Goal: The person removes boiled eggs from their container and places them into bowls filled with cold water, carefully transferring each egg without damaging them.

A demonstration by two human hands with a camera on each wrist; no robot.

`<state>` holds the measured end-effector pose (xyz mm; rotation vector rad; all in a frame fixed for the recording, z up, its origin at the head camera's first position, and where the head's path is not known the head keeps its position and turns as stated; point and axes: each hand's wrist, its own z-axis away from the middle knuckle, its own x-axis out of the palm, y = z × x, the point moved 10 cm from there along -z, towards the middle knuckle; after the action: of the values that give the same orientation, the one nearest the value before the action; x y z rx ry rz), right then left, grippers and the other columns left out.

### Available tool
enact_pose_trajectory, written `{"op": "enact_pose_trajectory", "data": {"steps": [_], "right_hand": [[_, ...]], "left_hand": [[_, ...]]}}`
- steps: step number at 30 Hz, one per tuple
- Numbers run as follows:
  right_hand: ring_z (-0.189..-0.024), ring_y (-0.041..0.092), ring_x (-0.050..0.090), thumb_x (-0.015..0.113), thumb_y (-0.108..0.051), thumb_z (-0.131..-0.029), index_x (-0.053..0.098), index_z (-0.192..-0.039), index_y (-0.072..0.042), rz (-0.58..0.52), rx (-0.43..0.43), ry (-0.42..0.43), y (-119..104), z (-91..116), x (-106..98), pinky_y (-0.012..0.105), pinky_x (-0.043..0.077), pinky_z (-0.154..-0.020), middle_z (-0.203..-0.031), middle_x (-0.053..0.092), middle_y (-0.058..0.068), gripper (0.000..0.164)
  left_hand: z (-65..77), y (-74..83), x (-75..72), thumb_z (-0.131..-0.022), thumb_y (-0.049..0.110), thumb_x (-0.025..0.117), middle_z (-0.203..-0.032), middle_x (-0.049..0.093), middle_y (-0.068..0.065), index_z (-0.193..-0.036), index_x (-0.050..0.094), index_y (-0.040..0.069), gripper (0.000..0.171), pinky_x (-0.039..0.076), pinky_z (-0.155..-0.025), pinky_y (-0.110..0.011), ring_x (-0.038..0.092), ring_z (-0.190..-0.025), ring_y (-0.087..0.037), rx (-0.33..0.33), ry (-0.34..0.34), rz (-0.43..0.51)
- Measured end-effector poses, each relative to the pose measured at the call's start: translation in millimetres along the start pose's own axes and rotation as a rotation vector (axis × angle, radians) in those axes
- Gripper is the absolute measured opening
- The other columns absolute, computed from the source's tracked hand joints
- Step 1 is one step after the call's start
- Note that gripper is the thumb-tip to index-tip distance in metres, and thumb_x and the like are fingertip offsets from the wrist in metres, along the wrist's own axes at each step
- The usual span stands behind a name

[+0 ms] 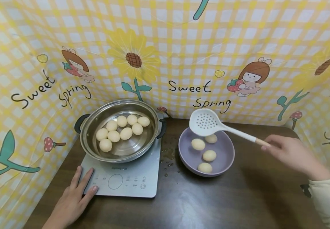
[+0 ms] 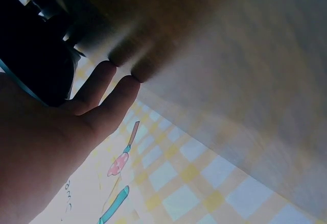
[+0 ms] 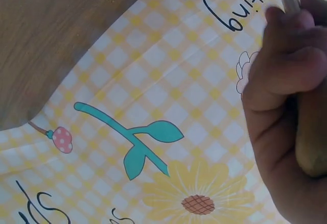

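Note:
In the head view my right hand (image 1: 289,154) grips the wooden handle of a white slotted spoon (image 1: 206,122), fingers curled round it; the right wrist view shows the curled fingers (image 3: 286,66) too. The spoon's perforated head, with no egg in it, is held over the back rim of a purple bowl (image 1: 228,159). Several pale eggs (image 1: 209,156) lie in the bowl, one partly behind the spoon. My left hand (image 1: 73,197) rests with spread, straight fingers at the front left corner of a white induction cooker (image 1: 125,187). The left wrist view shows straight fingers (image 2: 115,101).
A steel pot (image 1: 122,156) with black side handles stands on the cooker, holding clear water and several eggs (image 1: 126,133). Water drops (image 1: 169,164) dot the brown table (image 1: 182,203) between cooker and bowl. A yellow checked cloth (image 1: 179,57) hangs behind and at both sides.

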<state>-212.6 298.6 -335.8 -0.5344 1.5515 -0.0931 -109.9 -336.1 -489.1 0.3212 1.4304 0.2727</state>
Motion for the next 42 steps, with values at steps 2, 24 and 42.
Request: {"op": "enact_pose_trajectory", "data": {"steps": [2,24,42], "right_hand": [[-0.052,0.012,0.043,0.07,-0.026,-0.098,0.069,-0.101,-0.016,-0.035,0.024,0.033,1,0,-4,0.031,0.035,-0.048,-0.064,0.051,-0.005,0.011],[-0.06,0.015,0.052,0.068,-0.022,-0.1,0.067,-0.11,-0.018,-0.351,-0.101,-0.065,-99,-37,26,0.03,0.042,-0.053,-0.079,0.063,0.0,0.011],[-0.062,0.017,0.053,0.072,-0.005,-0.091,0.068,-0.111,-0.009,0.026,-0.463,0.187,-211,-89,63,0.037,0.045,-0.051,-0.087,0.067,0.003,0.021]], "left_hand": [[0.6,-0.6,0.0,-0.107,0.047,0.045,-0.164,-0.009,-0.027,-0.164,0.014,0.014,0.072,0.034,-0.08,-0.082,0.034,-0.115,-0.077,-0.001,0.0,0.0],[-0.1,1.6,-7.0,-0.107,0.048,0.045,-0.165,-0.007,-0.026,-0.164,0.016,0.017,0.071,0.036,-0.081,-0.08,0.034,-0.118,-0.075,0.0,0.028,0.013],[3.6,0.9,-2.2,-0.107,0.049,0.046,-0.165,-0.002,-0.026,-0.164,0.018,0.017,0.071,0.036,-0.083,-0.08,0.035,-0.119,-0.074,0.002,0.044,0.023]]}}
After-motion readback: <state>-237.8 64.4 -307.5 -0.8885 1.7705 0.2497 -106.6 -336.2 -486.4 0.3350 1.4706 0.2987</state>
